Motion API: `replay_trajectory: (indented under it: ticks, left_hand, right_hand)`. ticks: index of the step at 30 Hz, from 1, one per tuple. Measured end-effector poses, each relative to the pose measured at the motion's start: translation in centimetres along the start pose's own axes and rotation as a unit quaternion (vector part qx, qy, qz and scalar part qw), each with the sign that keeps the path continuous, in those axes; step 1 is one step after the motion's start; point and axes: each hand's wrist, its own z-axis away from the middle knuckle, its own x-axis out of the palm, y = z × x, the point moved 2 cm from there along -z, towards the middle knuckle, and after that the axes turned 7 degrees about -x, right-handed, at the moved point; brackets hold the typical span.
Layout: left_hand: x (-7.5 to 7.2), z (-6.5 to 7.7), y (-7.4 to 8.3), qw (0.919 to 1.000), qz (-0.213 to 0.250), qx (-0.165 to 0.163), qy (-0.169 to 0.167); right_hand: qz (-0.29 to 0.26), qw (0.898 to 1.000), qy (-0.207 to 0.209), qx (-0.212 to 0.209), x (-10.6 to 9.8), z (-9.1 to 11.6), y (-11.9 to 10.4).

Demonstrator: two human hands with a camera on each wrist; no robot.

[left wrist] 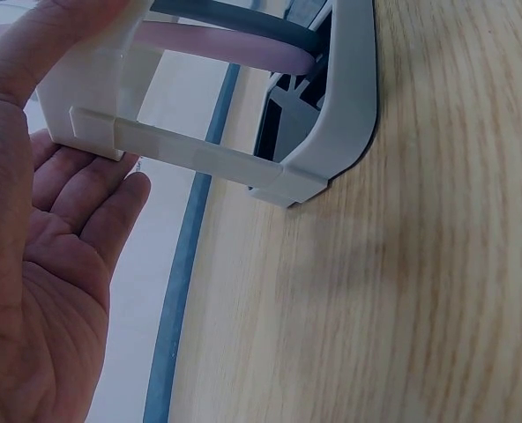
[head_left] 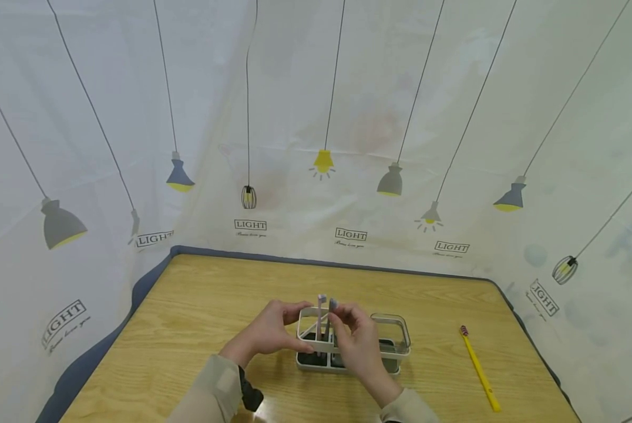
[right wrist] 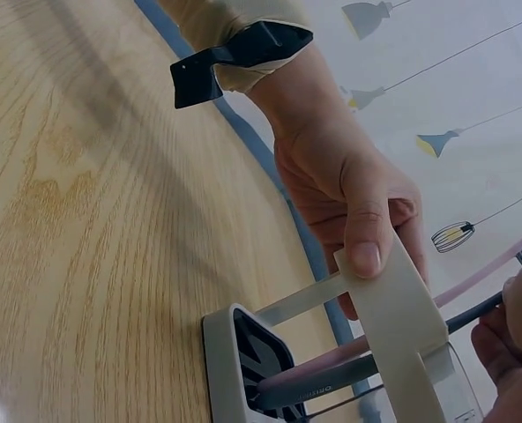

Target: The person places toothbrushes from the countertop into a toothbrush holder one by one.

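Observation:
A white toothbrush holder [head_left: 316,345] with a dark base stands upright on the table. My left hand [head_left: 271,330] holds its upper frame at the left end, thumb in front and fingers behind, as the right wrist view also shows. Inside the left part stand a pink toothbrush [right wrist: 309,363] and a dark grey toothbrush [right wrist: 327,381], side by side, their lower ends at the base. The fingers of my right hand [head_left: 360,343] pinch the grey toothbrush just below its head. My right palm hides part of the holder's middle.
To the right, a yellow toothbrush [head_left: 477,367] lies on the wooden table [head_left: 231,282]. A clear-walled section [head_left: 395,319] forms the holder's right end. Behind the table's dark blue edge [head_left: 316,263] hangs a pale sheet [head_left: 295,106] printed with lamps.

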Motion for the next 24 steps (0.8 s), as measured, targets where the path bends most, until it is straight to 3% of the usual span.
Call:
replay_trajectory:
  ticks: [13, 19, 24]
  left_hand:
    - [0.1, 0.0, 0.0, 0.9999, -0.014, -0.005, 0.007]
    - [0.1, 0.0, -0.1, 0.9996, -0.02, -0.016, 0.011]
    - [0.1, 0.1, 0.0, 0.9996, -0.018, -0.02, 0.013]
  right_hand:
    - [0.017, 0.998, 0.007, 0.059, -1.9, 0.0, 0.0]
    - [0.047, 0.997, 0.02, 0.054, -4.6, -0.4, 0.1]
    - [0.085, 0.994, 0.043, 0.046, -8.0, -2.0, 0.1]
